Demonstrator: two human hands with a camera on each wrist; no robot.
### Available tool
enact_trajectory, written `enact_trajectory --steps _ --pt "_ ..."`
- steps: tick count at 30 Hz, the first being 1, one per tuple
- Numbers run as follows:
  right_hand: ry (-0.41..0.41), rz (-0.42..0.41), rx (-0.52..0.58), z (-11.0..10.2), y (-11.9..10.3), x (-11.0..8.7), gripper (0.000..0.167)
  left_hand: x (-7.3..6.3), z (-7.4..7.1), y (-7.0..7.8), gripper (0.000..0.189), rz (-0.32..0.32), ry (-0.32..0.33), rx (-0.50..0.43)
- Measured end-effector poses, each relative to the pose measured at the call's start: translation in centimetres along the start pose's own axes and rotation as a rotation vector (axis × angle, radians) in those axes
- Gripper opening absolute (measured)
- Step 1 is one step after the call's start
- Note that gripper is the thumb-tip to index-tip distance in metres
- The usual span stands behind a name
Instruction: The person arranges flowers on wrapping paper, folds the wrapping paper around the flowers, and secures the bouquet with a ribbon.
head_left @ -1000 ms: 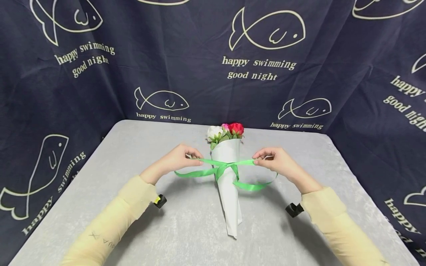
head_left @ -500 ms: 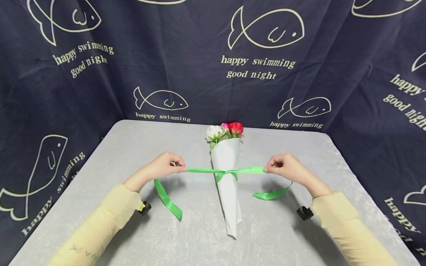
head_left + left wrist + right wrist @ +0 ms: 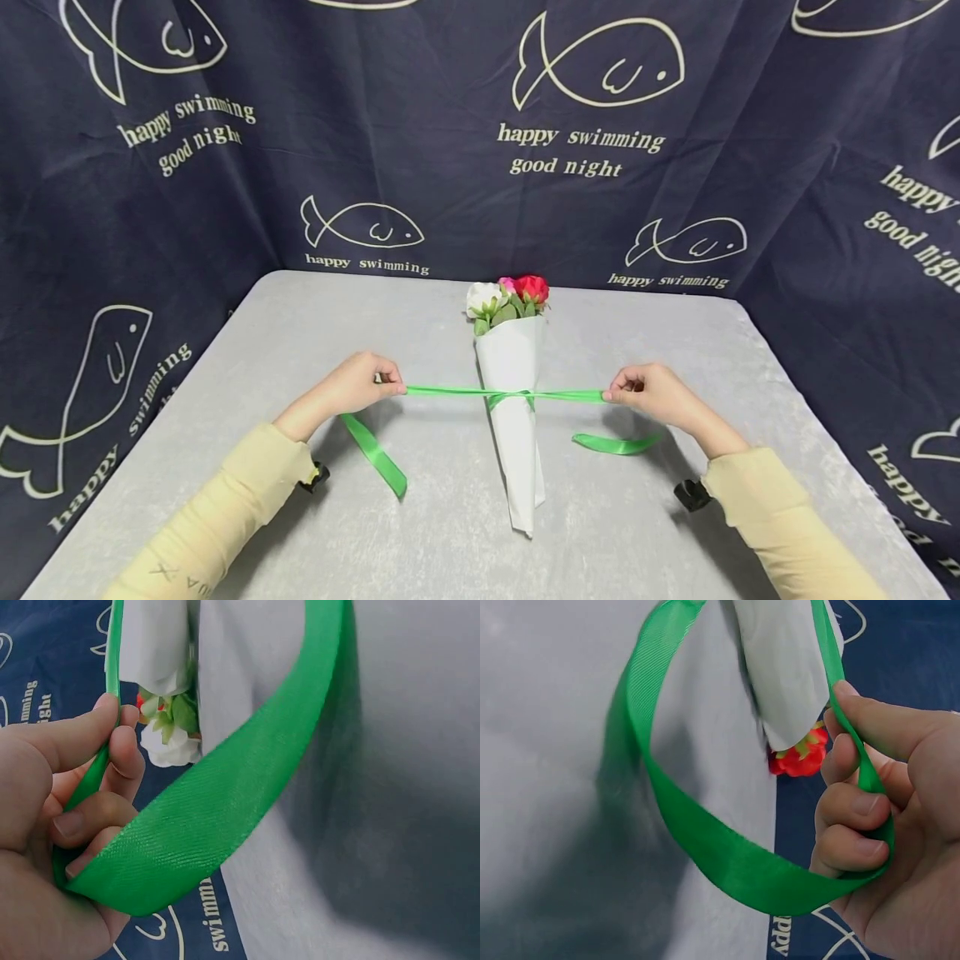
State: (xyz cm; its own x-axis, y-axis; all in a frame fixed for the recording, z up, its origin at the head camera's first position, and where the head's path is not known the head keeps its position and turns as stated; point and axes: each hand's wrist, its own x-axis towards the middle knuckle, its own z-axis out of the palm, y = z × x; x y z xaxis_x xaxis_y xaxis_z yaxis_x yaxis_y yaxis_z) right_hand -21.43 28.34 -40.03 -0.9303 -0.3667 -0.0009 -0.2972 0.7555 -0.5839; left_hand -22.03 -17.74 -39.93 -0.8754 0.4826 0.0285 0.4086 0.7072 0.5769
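Note:
A bouquet wrapped in white paper (image 3: 512, 450) lies on the table, its white rose (image 3: 483, 298) and red rose (image 3: 532, 289) toward the back. Around its middle runs a green ribbon (image 3: 450, 390), crossed at the front and stretched straight out to both sides. My left hand (image 3: 352, 385) pinches the ribbon between thumb and fingers on the left; the loose tail (image 3: 202, 825) loops out of the palm. On the right, my right hand (image 3: 660, 398) pinches the other length, and its tail (image 3: 735, 862) curves down from the curled fingers.
The grey cloth-covered table (image 3: 360, 317) reaches back to a dark blue curtain (image 3: 465, 167) printed with fish and words. Curtain also hangs at both sides. Small black wrist devices (image 3: 692, 495) sit under the cream sleeves (image 3: 757, 492).
Both hands have moved apart and slightly nearer, drawing the ribbon straight. The loops beside the bouquet have pulled out, the crossing has tightened, and the tails now hang from the hands.

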Motion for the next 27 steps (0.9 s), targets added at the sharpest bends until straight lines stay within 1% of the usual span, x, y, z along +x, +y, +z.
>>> enact_trajectory --steps 5,8,11,14,18,23,27 --pt "-0.012 0.004 -0.025 0.0 0.7 -0.1 0.018 -0.5 -0.1 -0.3 0.015 -0.026 0.016 0.069" --pt "-0.014 0.01 -0.031 0.0 1.3 -0.3 0.019 -0.9 -0.1 -0.9 0.016 -0.045 0.026 0.12" --pt "-0.012 0.012 -0.038 0.0 1.9 -0.4 0.02 -1.3 -0.1 -1.5 0.016 -0.063 0.041 0.149" --pt "-0.017 0.024 -0.037 0.0 2.4 -0.6 0.021 -1.6 -0.3 -2.1 0.016 -0.074 0.05 0.15" --pt "-0.032 0.017 -0.042 0.0 2.9 -0.8 0.021 -1.9 -0.5 -2.7 0.016 -0.075 0.047 0.156" --pt "-0.033 0.013 -0.08 -0.2 3.5 -1.1 0.019 -2.1 -0.7 -3.4 0.016 -0.104 0.052 0.198" --pt "-0.049 0.018 -0.093 -0.5 4.0 -1.4 0.019 -2.3 -0.8 -3.9 0.016 -0.127 0.049 0.214"
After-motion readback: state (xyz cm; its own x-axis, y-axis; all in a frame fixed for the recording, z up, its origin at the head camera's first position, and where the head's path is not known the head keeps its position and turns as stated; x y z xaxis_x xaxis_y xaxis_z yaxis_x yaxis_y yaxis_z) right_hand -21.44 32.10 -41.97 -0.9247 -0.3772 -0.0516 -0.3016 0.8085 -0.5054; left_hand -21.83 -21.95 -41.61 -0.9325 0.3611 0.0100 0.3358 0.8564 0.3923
